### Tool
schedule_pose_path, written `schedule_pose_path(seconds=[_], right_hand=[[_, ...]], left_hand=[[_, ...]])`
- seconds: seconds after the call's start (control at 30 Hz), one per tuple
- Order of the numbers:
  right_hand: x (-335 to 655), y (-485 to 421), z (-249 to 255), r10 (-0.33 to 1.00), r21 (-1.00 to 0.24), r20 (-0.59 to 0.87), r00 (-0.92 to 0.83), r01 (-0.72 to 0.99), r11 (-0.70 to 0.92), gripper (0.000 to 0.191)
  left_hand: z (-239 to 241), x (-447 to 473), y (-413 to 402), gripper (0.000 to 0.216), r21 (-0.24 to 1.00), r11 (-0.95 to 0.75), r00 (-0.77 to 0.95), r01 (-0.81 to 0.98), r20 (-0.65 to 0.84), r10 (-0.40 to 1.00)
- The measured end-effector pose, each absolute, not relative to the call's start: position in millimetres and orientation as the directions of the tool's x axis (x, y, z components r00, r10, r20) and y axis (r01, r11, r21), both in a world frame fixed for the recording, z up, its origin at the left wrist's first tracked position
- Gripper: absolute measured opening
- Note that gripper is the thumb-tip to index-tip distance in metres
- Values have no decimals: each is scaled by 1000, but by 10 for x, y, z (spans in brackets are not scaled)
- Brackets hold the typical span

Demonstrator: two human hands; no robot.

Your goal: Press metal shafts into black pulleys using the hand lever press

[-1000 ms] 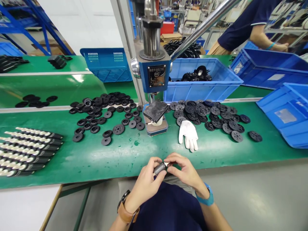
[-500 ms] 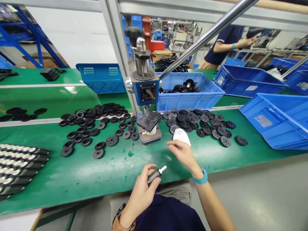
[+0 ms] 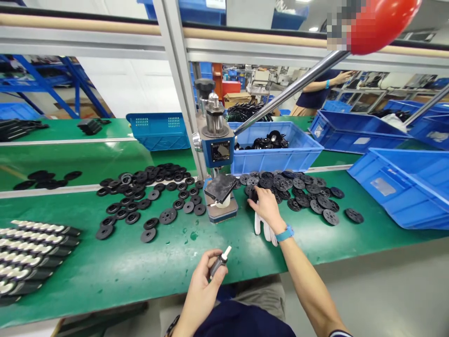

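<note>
In my left hand (image 3: 206,282) is a small dark cylindrical part (image 3: 218,266) with a white shaft pointing up and away; thumb and fingers close around its body. My right hand (image 3: 268,207) reaches to the near left edge of a pile of flat black discs (image 3: 296,183), its thumb and index finger on a black disc (image 3: 253,194) that they partly hide. Below that wrist lies a white glove (image 3: 267,231), partly covered by the hand. Between the disc groups stands a blue hand press (image 3: 218,150), with a black block (image 3: 220,188) tilted on its base.
Smaller black discs (image 3: 132,206) spread left of the press. Rows of black-and-white parts (image 3: 38,250) lie at far left. A blue bin (image 3: 277,161) with black parts stands behind; another bin (image 3: 403,192) is at right. The press lever (image 3: 298,89) slants overhead. A co-worker's arm (image 3: 321,84) shows beyond.
My right hand has moved forward from above the glove to the discs, uncovering the glove's fingers. My left hand still holds the cylindrical part. The camera view has tilted upward.
</note>
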State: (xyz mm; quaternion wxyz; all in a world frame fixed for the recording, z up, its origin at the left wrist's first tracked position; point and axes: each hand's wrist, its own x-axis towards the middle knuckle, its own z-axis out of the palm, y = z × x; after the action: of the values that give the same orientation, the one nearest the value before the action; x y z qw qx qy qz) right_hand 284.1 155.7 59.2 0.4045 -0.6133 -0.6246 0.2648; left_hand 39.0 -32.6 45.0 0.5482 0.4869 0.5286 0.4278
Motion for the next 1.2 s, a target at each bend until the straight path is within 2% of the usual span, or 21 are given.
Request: schedule_pose_path(seconds=[0.13, 0.23, 0.3, 0.37, 0.43, 0.53, 0.7, 0.87, 1.0, 1.2], right_hand=[[2860, 1338, 716, 980, -967, 194, 46, 174, 184, 67], [2807, 1003, 727, 990, -989, 131, -60, -82, 126, 72], [2744, 771, 679, 987, -947, 18, -160, -318, -34, 65], [2668, 574, 609, 958, -821, -90, -273, -524, -226, 58], [2588, 416, 545, 929, -723, -145, -340, -605, -334, 55], [2482, 243, 508, 913, -706, -171, -369, -601, -375, 53], [2398, 94, 533, 902, -777, -148, -405, -516, -359, 55], [2455, 85, 489, 914, -894, -75, -399, -379, -239, 55], [2521, 92, 475, 896, -930, -22, -444, -320, -182, 56], [2512, 53, 478, 824, -954, 2, -566, -249, -169, 65]], left_hand=[[476, 400, -331, 44, 986, 169, 92, 9, -169, 981], [535, 426, -343, 40, 987, 163, 99, 2, -162, 982], [585, 447, -351, 37, 987, 160, 102, 1, -159, 982], [635, 467, -357, 35, 988, 155, 106, 14, -155, 982], [677, 485, -359, 32, 989, 142, 107, 49, -147, 983], [712, 504, -364, 27, 985, 117, 113, 125, -131, 985], [694, 500, -383, 22, 968, 67, 121, 241, -98, 988], [703, 433, -410, 19, 924, 45, 127, 380, -100, 987], [755, 378, -419, 15, 867, -7, 154, 498, -80, 985], [765, 392, -423, 11, 857, -55, 224, 513, -71, 972]])
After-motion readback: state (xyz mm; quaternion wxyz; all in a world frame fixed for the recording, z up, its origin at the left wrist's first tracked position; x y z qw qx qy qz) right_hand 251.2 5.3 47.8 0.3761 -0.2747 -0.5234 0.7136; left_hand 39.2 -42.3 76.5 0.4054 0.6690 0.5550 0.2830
